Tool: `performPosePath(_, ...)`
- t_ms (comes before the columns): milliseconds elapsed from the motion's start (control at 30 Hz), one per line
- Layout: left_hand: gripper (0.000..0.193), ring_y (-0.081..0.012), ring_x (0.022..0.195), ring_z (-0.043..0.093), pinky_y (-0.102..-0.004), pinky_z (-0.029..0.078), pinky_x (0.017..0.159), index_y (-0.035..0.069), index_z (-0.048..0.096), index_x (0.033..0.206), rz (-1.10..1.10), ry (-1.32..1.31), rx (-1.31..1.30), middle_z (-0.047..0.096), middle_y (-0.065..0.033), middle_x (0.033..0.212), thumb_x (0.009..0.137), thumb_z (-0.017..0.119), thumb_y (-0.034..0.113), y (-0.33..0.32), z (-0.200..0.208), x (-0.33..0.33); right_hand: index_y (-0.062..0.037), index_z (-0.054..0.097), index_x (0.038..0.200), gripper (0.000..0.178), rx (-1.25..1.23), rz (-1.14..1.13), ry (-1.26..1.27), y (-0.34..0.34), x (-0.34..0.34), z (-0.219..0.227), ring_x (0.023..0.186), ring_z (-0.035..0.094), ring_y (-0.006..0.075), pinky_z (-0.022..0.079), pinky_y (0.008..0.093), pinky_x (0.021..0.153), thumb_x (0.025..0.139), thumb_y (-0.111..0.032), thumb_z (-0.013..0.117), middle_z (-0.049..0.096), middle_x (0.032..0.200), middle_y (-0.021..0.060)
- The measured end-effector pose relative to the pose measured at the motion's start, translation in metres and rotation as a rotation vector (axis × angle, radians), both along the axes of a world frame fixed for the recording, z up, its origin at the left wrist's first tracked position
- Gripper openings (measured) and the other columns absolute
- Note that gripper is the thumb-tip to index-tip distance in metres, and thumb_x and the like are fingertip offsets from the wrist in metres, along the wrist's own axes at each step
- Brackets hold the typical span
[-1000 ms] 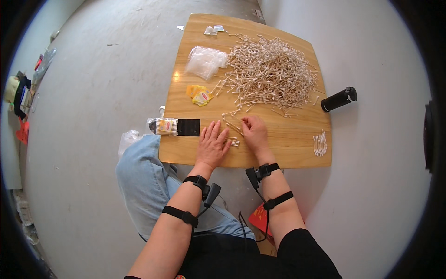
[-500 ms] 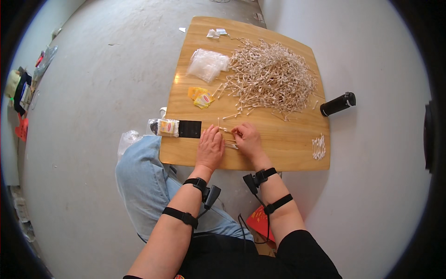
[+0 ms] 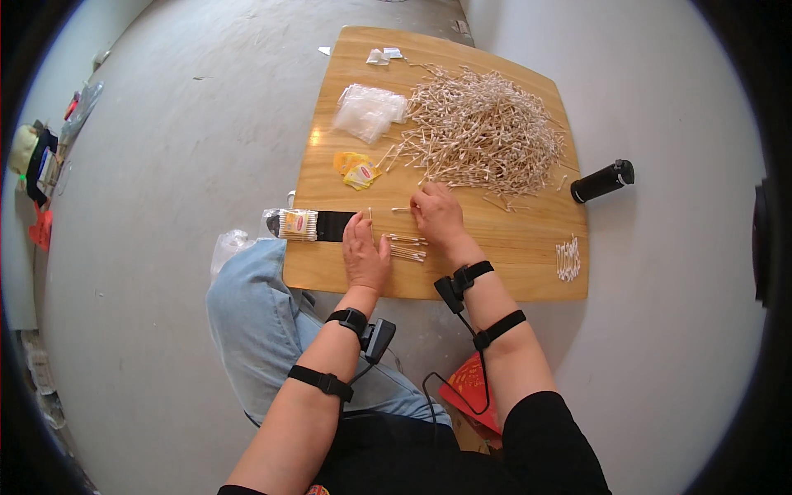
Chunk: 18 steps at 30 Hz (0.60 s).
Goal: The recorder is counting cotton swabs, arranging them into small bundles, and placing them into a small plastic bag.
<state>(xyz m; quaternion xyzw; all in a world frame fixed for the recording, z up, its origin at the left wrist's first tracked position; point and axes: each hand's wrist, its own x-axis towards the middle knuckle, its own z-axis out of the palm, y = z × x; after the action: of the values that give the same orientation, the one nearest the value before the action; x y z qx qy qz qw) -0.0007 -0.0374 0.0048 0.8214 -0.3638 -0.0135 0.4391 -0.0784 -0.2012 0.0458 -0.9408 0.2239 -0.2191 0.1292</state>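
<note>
My left hand (image 3: 365,257) lies on the table with its fingers stretched out. It rests against the left ends of a small row of cotton swabs (image 3: 408,252). One more swab pokes out past its fingertips. Farther up and to the right, my right hand (image 3: 438,216) is closed in a pinch on a single cotton swab (image 3: 399,209), whose left end sticks out from the fingers. Just beyond that hand spreads a big loose heap of cotton swabs (image 3: 487,132).
The wooden table (image 3: 495,272) bears clear plastic bags (image 3: 369,111), yellow printed cards (image 3: 357,171) and a filled swab pack (image 3: 297,224) beside a black strip (image 3: 334,225). A few swabs (image 3: 568,258) lie at the right edge, near a black bottle (image 3: 602,181).
My right hand has moved up toward the heap and now pinches a swab there. My left hand has shifted slightly left and nearer, exposing more of the small row.
</note>
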Motion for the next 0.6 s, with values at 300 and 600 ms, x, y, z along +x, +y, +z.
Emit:
performPosePath(300,0.023,-0.0379,0.111,0.048,-0.0452,0.040,0.097,0.003,0.056,0.094,0.080,0.031,0.006,0.052,-0.0183,0.116,0.075,0.069,0.009,-0.001,-0.001,0.020,-0.0078,0.063,0.079,0.005,0.175,0.036,-0.055,0.038,-0.029,-0.009,0.084,0.058,0.0301,0.048,0.0404,0.073,0.076,-0.010,0.068,0.059,0.083,0.0095)
performPosePath(600,0.008,-0.0333,0.104,0.053,-0.0446,0.044,0.089,0.005,0.064,0.080,-0.033,-0.036,0.145,0.058,-0.0130,0.103,0.072,0.068,0.005,-0.016,0.006,0.036,-0.0066,0.061,0.085,0.006,0.212,-0.318,-0.272,0.025,-0.057,-0.029,0.082,0.058,0.0330,0.047,0.0436,0.072,0.080,-0.008,0.064,0.060,0.084,0.0120)
